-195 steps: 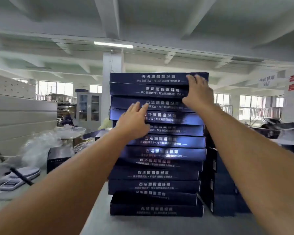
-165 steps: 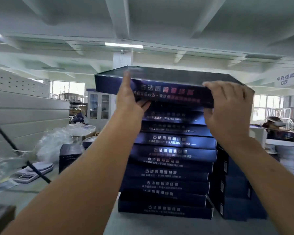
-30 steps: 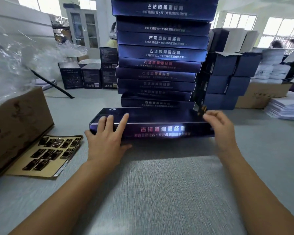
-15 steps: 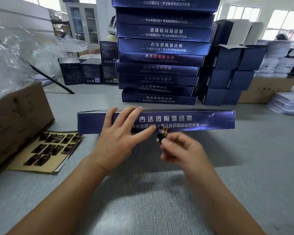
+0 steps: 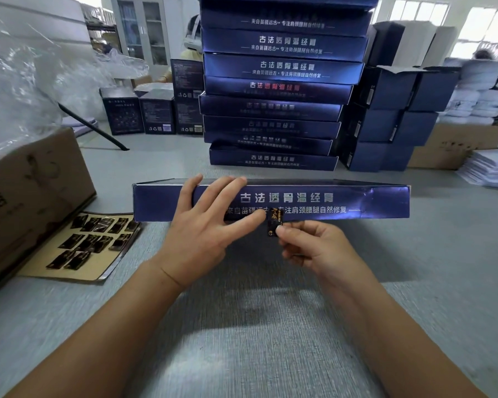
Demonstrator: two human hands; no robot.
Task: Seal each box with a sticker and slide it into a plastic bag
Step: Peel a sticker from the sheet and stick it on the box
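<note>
A flat dark-blue box (image 5: 357, 201) with white lettering lies on the grey table, its long side facing me. My left hand (image 5: 204, 222) rests on that side with straight spread fingers, the fingertips over the top edge. My right hand (image 5: 314, 244) pinches a small black-and-gold sticker (image 5: 274, 225) and holds it against the box's lower front edge, beside my left index finger. A brown backing sheet (image 5: 78, 245) carrying several more black stickers lies to the left.
A tall stack of the same blue boxes (image 5: 276, 90) rises behind. Smaller blue cartons (image 5: 391, 110) are piled to its right, with white paper stacks (image 5: 492, 168) beyond. At left a cardboard carton (image 5: 32, 179) holds clear plastic bags (image 5: 20, 81).
The box has been tipped so its lettered side faces me and pulled closer. My right hand has carried the sticker from the box's right end to the middle of its front edge.
</note>
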